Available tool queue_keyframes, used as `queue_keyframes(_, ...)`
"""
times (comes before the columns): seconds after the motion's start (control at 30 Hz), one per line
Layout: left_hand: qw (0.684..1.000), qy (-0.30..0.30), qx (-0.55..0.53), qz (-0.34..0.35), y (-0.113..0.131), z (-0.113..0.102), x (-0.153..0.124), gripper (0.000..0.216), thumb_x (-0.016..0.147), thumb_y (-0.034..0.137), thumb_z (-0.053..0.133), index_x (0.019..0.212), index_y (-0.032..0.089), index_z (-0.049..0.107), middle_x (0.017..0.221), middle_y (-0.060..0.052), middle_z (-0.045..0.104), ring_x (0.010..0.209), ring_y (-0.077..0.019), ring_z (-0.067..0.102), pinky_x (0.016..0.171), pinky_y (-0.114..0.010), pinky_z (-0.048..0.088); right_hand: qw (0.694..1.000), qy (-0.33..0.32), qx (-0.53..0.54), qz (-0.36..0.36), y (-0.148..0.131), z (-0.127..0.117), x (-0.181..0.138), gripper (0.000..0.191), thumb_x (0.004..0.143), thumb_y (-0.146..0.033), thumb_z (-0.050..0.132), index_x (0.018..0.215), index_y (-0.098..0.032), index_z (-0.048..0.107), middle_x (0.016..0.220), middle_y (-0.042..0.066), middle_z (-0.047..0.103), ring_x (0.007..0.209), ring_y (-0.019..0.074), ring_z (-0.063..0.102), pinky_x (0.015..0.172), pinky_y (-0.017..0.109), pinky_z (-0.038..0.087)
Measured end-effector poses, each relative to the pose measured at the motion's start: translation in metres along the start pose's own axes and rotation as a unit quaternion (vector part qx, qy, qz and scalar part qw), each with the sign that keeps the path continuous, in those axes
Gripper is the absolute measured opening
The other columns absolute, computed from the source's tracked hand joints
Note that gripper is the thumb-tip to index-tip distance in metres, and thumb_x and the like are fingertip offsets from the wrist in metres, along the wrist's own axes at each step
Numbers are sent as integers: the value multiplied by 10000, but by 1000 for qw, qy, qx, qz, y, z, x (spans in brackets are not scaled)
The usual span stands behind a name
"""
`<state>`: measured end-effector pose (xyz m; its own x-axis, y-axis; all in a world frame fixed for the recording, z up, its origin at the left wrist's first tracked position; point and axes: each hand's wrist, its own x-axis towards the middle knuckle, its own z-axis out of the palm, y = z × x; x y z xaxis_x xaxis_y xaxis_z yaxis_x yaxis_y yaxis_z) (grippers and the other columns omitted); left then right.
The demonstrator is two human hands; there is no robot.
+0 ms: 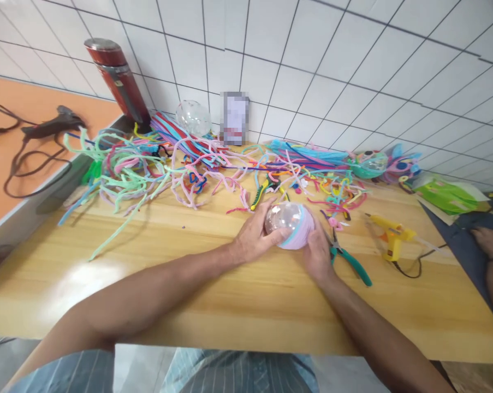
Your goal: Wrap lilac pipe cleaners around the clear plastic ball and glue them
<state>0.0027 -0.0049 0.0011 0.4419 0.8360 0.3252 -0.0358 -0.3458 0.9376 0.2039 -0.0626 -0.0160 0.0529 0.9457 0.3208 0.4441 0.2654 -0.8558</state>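
Note:
Both my hands hold a clear plastic ball (289, 224) partly wrapped in pale purple and blue pipe cleaners, resting on the wooden table (213, 295). My left hand (256, 234) cups its left side with fingers curled round it. My right hand (318, 254) grips its lower right side. Green-handled pliers (350, 261) lie just right of my right hand.
A tangle of coloured pipe cleaners (156, 166) covers the table's far half. A yellow glue gun (391, 236) lies at right, a second clear ball (194, 117) and a red flask (117, 76) stand by the tiled wall. Another person's hand (492, 243) shows at far right.

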Motion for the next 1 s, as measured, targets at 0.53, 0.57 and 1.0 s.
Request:
queue_keyframes(0.53, 989, 95, 108, 24, -9, -3, 1, 509, 1117, 524, 370, 1482, 197, 506, 1530, -173, 557, 1471, -280, 496, 1257, -500, 383, 996, 83, -29, -12, -17, 4, 2, 734, 1006, -704, 488, 1585, -253, 462, 1625, 153, 540, 1515, 349, 497, 1277, 626, 372)
queue_keyframes(0.57, 988, 99, 110, 33, -9, -4, 2, 513, 1119, 533, 356, 1483, 205, 509, 1532, -162, 559, 1475, -271, 493, 1262, -488, 376, 994, 95, -44, -34, -22, 3, 4, 729, 1008, -703, 483, 1582, -254, 465, 1624, 156, 537, 1522, 353, 488, 1282, 637, 359)
queue_keyframes(1.0, 961, 139, 189, 145, 19, -10, 7, 706, 1047, 730, 345, 1400, 162, 572, 1495, -199, 555, 1483, -320, 461, 1291, -558, 315, 922, 23, -269, -278, -141, -102, -51, 579, 940, -469, 743, 1484, -315, 614, 1516, 113, 639, 1458, 405, 548, 1235, 688, 418)
